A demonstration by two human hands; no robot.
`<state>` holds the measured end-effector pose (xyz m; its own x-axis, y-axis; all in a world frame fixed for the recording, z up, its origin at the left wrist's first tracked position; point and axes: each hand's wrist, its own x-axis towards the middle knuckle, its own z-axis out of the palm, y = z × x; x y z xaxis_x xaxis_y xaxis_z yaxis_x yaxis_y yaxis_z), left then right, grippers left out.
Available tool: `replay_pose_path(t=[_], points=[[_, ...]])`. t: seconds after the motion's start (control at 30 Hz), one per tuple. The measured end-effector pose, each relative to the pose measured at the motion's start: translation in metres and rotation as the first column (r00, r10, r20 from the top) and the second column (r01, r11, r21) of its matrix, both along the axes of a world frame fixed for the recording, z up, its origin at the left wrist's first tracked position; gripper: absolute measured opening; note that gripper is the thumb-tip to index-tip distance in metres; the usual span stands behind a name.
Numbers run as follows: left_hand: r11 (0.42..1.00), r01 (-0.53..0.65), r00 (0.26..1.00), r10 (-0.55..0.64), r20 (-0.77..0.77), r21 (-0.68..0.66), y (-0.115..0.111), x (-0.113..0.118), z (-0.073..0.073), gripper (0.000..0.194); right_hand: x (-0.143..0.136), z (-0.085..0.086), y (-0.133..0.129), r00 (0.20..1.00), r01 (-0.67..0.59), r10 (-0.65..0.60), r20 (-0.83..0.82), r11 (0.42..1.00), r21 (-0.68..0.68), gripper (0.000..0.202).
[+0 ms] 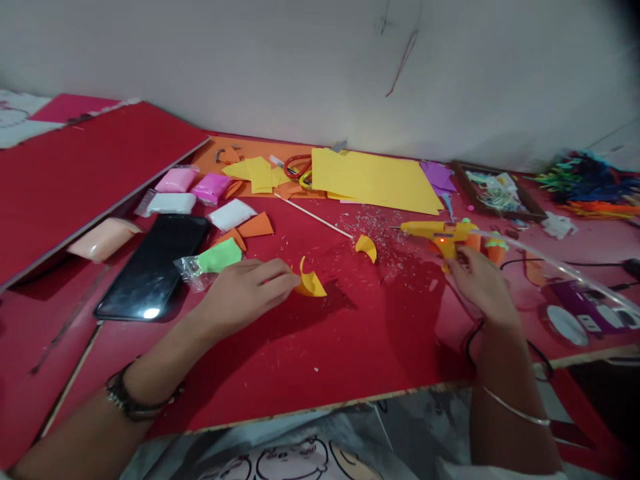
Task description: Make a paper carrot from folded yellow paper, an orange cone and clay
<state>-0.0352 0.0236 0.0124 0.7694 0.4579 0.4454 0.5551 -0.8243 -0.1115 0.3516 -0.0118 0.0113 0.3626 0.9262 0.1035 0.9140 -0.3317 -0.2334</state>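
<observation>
Craft workspace, perhaps home or workshop: red table (320, 360), coloured paper (375, 180), glue gun (435, 231), scissors (299, 167), scraps.

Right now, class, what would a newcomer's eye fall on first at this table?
Probably the yellow glue gun in the right hand, its small light glowing orange. Then the large yellow sheet at the back of the red tabletop, and the shiny black phone on the left.

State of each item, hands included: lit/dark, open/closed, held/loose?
Glue gun, indicator lit
Phone, screen dark
Red-handled scissors, open or shut unclear
Brown tray, uncovered
Left hand, pinching curled yellow piece
Right hand, holding glue gun
Second yellow piece, curved, loose
</observation>
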Motion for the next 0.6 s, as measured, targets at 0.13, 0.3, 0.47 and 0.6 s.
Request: replay_pose_path(t=[0.13, 0.3, 0.47, 0.6], points=[[1.000, -0.004, 1.000, 0.004, 0.000, -0.003, 0.001, 0.000, -0.002, 0.023, -0.008, 0.006, 0.017, 0.985, -0.098, 0.098, 0.145, 0.995, -0.003, 0.027], [1.000, 0.025, 1.000, -0.026, -0.018, -0.018, 0.002, 0.000, -0.004, 0.020, -0.019, 0.000, 0.029, 0.980, -0.091, 0.105, 0.171, 0.992, -0.090, 0.024], [0.999, -0.012, 0.998, 0.009, -0.068, -0.033, 0.003, -0.001, -0.008, 0.018, -0.017, 0.006, 0.028, 0.977, -0.061, 0.064, 0.201, 0.998, -0.020, 0.024], [1.000, -0.022, 0.986, 0.021, -0.167, -0.008, 0.004, -0.004, -0.007, 0.019, -0.028, 0.032, 0.031, 0.989, -0.016, -0.011, 0.148, 0.984, 0.180, 0.030]])
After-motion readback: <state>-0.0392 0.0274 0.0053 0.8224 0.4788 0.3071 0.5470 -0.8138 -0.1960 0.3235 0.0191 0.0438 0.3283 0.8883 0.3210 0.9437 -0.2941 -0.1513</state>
